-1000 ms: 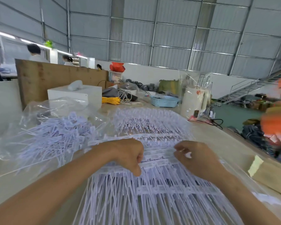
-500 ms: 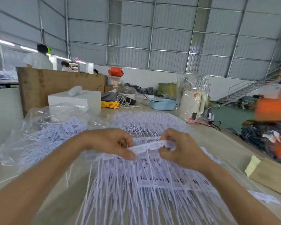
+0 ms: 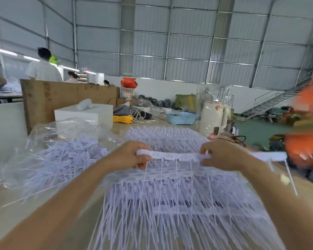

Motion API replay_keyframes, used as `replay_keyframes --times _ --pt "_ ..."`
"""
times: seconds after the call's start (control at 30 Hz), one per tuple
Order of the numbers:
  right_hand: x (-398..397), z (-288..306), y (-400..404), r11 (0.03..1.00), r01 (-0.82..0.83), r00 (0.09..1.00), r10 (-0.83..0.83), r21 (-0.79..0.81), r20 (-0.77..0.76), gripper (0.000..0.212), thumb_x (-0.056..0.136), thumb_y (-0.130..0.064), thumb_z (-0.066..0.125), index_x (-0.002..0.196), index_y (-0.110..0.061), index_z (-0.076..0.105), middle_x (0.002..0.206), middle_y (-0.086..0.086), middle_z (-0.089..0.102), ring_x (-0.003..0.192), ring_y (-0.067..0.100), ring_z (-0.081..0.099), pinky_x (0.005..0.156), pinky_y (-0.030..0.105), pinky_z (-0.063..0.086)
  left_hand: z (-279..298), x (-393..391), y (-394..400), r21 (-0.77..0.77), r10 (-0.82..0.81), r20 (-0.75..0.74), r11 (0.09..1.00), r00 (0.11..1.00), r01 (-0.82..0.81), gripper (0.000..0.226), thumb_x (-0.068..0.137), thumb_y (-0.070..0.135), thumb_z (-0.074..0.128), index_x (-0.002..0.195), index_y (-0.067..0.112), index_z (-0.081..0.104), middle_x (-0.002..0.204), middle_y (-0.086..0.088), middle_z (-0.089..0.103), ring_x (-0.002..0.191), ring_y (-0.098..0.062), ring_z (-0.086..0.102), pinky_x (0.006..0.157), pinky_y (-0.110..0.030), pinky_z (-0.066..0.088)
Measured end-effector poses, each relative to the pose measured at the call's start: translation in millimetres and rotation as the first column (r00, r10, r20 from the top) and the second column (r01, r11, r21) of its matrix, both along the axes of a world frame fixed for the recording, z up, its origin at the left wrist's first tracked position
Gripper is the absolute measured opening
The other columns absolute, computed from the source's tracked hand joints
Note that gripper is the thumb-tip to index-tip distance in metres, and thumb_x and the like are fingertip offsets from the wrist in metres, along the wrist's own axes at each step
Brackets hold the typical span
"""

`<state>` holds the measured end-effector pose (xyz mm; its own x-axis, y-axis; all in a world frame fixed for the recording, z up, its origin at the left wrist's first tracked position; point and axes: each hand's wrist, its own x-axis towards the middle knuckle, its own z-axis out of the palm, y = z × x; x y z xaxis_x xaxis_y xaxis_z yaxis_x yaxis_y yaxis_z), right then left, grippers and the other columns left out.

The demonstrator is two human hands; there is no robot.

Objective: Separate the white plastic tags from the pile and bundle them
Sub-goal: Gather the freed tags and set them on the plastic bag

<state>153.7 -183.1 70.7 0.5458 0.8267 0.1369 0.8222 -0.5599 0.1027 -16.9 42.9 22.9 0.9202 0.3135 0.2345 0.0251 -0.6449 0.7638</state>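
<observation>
A white plastic strip of tags, with thin tails hanging down from it, is held level above the big pile of white plastic tags that lies on the pale tabletop. The left hand pinches the strip's left end between thumb and curled fingers. The right hand grips the strip further along, fingers curled round it, and the strip runs on past this hand to the right, where two more tails hang free. Both forearms reach in from the bottom corners.

To the left of the pile lies a clear plastic bag holding loose white tags in a tangle. Behind it stands a white box, and further back a coil of yellow cord, a light blue plastic basket and a cream-coloured roll wrapped in film. A brown wooden board stands upright at the table's far left, with people beyond it. A blurred orange shape fills the right edge.
</observation>
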Motion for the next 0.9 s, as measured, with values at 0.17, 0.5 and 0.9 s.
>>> replay_keyframes --times 0.17,0.5,0.9 --pt "1 -42 37 0.995 -0.100 0.970 0.096 -0.006 -0.223 0.053 0.089 -0.011 0.051 0.140 -0.020 0.039 0.147 0.002 0.034 0.137 0.019 0.030 0.114 0.040 0.021 -33 21 -4 -0.154 0.152 0.121 0.979 0.981 -0.133 0.011 0.091 0.004 0.059 0.091 0.013 0.066 0.067 -0.001 0.071 0.058 -0.011 0.066 0.050 -0.019 0.048" --pt "-41 -49 90 0.860 -0.270 0.851 0.424 0.433 -0.311 0.024 0.095 -0.028 0.054 0.092 -0.006 0.064 0.086 0.014 0.061 0.082 0.028 0.058 0.073 0.038 0.045 -32 19 -13 -0.311 0.232 0.321 0.942 0.918 -0.130 0.024 0.087 -0.005 0.059 0.088 0.019 0.056 0.059 0.000 0.065 0.049 -0.015 0.063 0.050 -0.027 0.053" --pt "-51 -68 83 0.672 -0.137 0.662 0.608 0.727 -0.438 0.026 0.094 -0.010 0.056 0.069 -0.009 0.065 0.055 -0.010 0.059 0.046 -0.001 0.050 0.052 0.012 0.038 -30 15 -40 -0.335 0.321 0.334 0.919 0.886 -0.207 0.033 0.088 0.024 0.064 0.062 0.007 0.057 0.044 0.002 0.056 0.038 -0.008 0.049 0.043 -0.016 0.038"
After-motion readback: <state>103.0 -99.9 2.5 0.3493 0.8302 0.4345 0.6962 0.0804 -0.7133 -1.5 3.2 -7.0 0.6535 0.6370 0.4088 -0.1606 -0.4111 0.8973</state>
